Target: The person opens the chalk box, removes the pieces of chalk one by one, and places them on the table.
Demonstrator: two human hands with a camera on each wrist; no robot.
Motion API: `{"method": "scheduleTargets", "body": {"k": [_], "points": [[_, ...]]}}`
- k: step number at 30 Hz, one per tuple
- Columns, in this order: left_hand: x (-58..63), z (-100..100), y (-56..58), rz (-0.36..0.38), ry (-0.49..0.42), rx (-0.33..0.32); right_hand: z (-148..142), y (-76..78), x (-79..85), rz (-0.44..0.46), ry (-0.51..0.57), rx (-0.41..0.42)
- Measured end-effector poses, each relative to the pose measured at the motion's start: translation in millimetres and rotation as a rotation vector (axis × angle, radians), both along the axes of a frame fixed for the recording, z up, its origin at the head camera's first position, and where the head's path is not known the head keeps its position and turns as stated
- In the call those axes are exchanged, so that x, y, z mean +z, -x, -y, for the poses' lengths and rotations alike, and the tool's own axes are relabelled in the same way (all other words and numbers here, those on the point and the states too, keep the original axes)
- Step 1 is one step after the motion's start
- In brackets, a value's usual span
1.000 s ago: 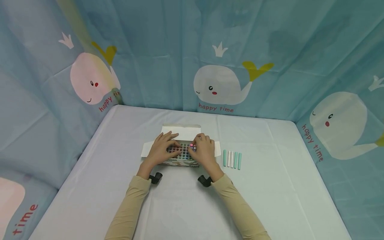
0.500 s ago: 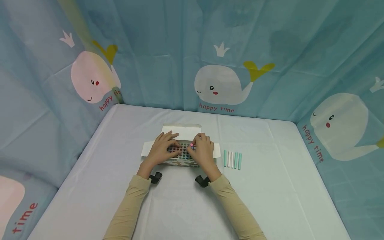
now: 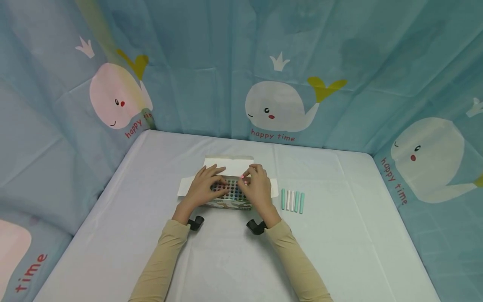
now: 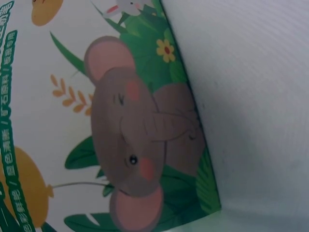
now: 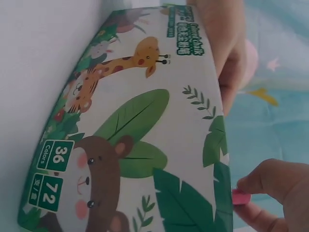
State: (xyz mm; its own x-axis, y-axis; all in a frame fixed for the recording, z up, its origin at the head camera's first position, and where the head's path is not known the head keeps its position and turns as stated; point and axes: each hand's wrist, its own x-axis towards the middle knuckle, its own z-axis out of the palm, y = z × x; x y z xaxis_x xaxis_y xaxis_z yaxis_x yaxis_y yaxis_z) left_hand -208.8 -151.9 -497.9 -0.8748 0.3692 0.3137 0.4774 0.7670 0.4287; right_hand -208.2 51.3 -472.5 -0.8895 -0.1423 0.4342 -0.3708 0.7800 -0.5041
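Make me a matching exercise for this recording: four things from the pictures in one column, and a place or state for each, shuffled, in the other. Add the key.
Column one
1. Chalk box
2. Loose chalk sticks
3. Right hand
4. Curtain

Column two
A. Pinching pink chalk
B. Printed with whales
C. Standing open, its flaps folded outward
D. Lined up on the white cloth, right of the box

Pairs: 1-C, 2-D, 3-A, 4-B
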Motion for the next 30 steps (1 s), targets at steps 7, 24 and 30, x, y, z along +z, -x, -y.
{"method": "scheduleTargets", "body": {"k": [7, 24, 30], "points": [[-0.6, 0, 0.1, 0.007, 0.009, 0.007, -5, -0.7, -2.7, -0.025, 0.046, 0.070], [-3.5, 0, 1.0, 0.006, 0.018, 0.009, -18, 1.3, -10.5, 0.035, 0.388, 0.170], [-1.8, 0, 0.7, 0.016, 0.019, 0.008, -25, 0.0, -7.4, 0.002, 0.478, 0.168]]}}
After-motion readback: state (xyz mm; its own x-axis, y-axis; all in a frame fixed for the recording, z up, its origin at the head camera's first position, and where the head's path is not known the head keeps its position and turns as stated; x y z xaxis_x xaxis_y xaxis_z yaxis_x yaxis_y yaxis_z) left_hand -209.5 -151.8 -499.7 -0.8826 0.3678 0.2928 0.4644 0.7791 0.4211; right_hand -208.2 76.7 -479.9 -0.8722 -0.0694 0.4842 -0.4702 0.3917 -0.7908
